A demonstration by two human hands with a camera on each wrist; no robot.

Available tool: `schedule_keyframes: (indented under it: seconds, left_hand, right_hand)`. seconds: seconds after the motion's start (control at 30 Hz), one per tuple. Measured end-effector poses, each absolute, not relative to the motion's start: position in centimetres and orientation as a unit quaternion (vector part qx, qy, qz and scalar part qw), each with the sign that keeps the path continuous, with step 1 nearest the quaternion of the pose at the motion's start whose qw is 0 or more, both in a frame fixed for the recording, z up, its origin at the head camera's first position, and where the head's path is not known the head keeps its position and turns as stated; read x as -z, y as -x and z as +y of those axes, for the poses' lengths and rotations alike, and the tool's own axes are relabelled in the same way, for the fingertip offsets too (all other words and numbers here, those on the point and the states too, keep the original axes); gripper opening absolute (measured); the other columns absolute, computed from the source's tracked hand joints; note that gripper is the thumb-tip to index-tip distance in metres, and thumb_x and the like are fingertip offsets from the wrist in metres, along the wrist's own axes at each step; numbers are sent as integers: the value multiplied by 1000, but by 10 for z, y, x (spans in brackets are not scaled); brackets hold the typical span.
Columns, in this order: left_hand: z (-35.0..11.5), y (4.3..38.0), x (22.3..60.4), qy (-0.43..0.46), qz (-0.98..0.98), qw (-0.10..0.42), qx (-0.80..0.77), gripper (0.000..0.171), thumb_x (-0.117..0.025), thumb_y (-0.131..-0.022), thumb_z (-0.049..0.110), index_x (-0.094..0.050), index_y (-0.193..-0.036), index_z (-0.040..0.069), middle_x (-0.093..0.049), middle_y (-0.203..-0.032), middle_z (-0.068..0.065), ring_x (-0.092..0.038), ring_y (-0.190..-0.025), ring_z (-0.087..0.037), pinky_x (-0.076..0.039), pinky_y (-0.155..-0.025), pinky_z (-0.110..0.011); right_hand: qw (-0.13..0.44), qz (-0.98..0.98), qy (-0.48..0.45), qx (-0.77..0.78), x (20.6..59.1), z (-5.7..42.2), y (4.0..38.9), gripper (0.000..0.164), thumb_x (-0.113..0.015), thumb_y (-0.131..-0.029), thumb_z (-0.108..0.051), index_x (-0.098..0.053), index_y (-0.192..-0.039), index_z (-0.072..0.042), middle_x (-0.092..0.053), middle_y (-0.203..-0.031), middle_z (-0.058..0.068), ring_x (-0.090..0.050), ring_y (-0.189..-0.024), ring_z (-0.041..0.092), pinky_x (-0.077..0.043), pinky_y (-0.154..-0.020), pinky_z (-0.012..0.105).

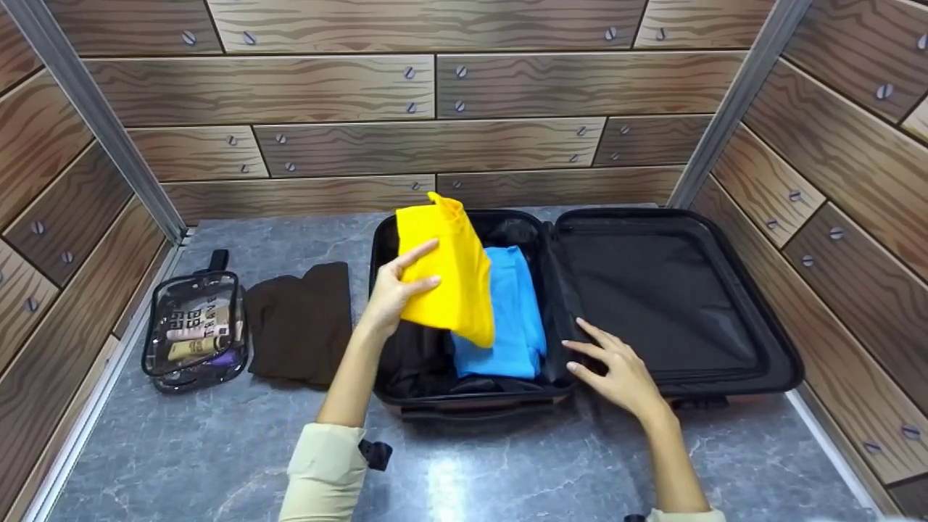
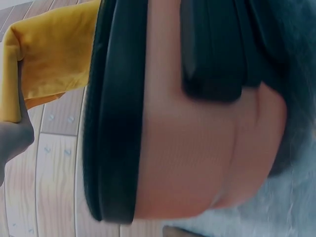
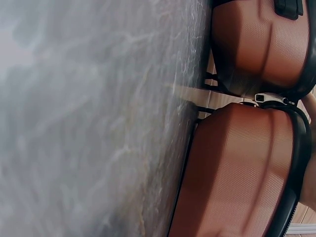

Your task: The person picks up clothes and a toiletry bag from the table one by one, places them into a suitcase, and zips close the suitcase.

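My left hand (image 1: 391, 297) pinches a folded yellow garment (image 1: 451, 272), thumb on its near side, and holds it above the left half of an open suitcase (image 1: 464, 406). In that half lies a folded blue garment (image 1: 513, 319), partly covered by the yellow one in the head view. My right hand (image 1: 618, 371), fingers spread and nothing in its grasp, is at the suitcase's middle edge beside the lid half (image 1: 667, 304). The left wrist view shows the yellow garment (image 2: 57, 52) past the orange-brown shell (image 2: 187, 163); the right wrist view shows both shell halves (image 3: 247, 168).
Left of the suitcase a dark brown folded garment (image 1: 301, 326) lies on the grey marbled surface (image 1: 239, 449). Farther left sits a clear toiletry bag (image 1: 196, 290) with black trim and several tubes inside. Wood-patterned walls (image 1: 435, 87) enclose the back and both sides.
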State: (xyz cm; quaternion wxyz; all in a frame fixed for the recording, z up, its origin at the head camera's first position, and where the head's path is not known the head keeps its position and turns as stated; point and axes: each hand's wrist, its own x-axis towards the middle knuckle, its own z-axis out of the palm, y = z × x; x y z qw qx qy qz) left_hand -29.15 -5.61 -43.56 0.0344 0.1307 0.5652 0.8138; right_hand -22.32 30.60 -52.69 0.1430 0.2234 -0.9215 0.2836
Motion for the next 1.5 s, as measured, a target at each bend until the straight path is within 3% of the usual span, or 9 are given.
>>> schedule_keyframes:
  seconds: [0.2,0.9,1.33,1.5]
  left_hand:
    - [-41,293,439,-135,567,53,-811,52,-68,-80,0,-55,-129,11,-57,-111,-18,-60,-86,-28,-52,-72,-36]
    - [-2,299,458,-131,564,93,-810,51,-67,-80,0,-55,-129,10,-56,-112,-16,-60,-84,-25,-52,-71,-35]
    - [-25,310,483,-93,603,79,-789,51,-67,-80,-1,-55,-128,8,-52,-125,-12,-57,-92,-22,-49,-76,-30]
    - [-38,311,489,-66,622,86,-775,48,-67,-80,-1,-59,-125,12,-56,-119,-11,-59,-85,-22,-50,-71,-29]
  right_hand:
    - [138,-923,-220,-283,525,307,223,36,-65,-84,-38,-64,-118,-26,-40,-141,-1,-37,-125,25,-30,-94,56]
    - [128,-923,-219,-290,524,306,222,37,-63,-85,-39,-63,-120,-28,-39,-141,-3,-36,-125,25,-31,-94,55]
    - [133,-926,-216,-278,524,305,222,37,-63,-85,-41,-63,-120,-28,-39,-141,-4,-36,-125,25,-30,-95,55]
    - [137,-925,-217,-282,525,306,222,36,-65,-85,-38,-64,-119,-28,-40,-141,-4,-37,-125,24,-31,-95,54]
